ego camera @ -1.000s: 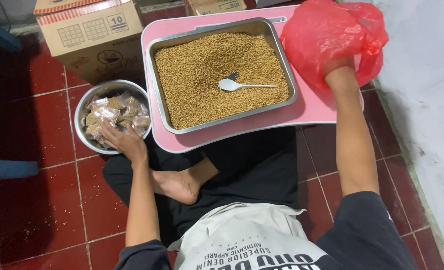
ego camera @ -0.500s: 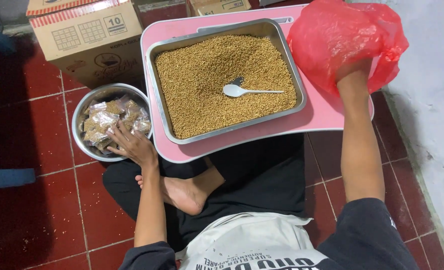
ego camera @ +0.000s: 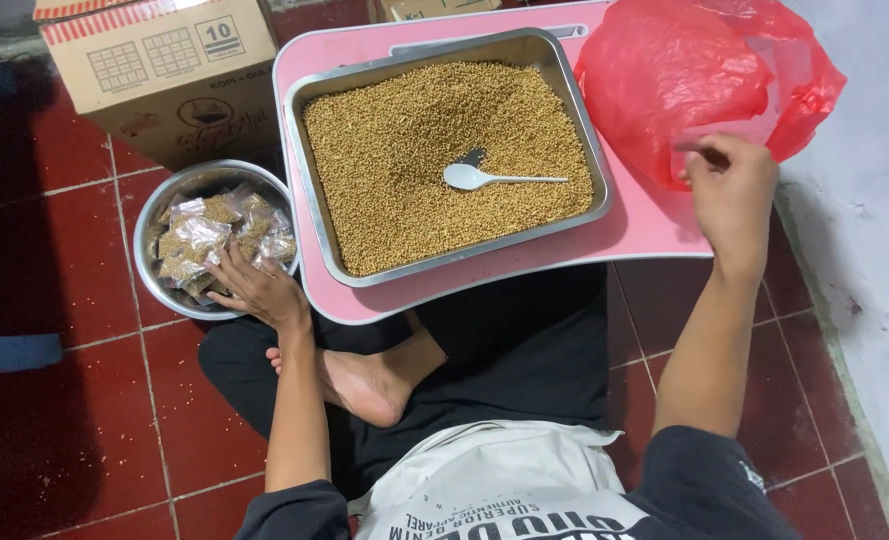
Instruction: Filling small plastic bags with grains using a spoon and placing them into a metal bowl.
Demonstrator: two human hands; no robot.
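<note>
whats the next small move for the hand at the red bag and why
Probably draw one small clear bag out of the red plastic bag. The right hand pinches a clear film at its mouth, while the left hand rests on filled packets in the steel bowl. The tray of grain with its white spoon sits between them.

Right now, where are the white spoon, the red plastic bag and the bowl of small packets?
white spoon (ego camera: 467, 177), head view, on its bowl end.
red plastic bag (ego camera: 664, 80), head view, on its bulging front.
steel bowl (ego camera: 150, 215), head view, on its left rim.
</note>
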